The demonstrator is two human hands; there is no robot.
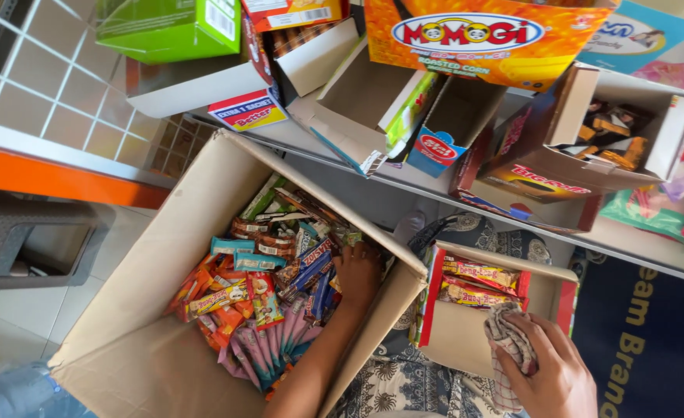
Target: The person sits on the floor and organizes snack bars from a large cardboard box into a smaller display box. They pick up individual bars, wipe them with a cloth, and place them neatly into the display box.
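A crumpled checked cloth [510, 348] is clutched in the right hand [552, 370], fingers curled around it, at the near edge of a small open red-and-cream carton [466, 340] holding a few orange snack packets [480, 280]. The left hand [357, 272] is sunk among mixed wrapped sweets [268, 290] inside a large brown cardboard box [137, 348] — whether its fingers are closed cannot be told. Beyond, opened display cartons [373, 108] are lined along a grey metal shelf edge [404, 182].

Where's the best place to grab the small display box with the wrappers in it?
Take the small display box by its open near wall, from the right, where the right hand with the checked cloth already rests. Its left side is jammed against the big carton, leaving no finger room there.
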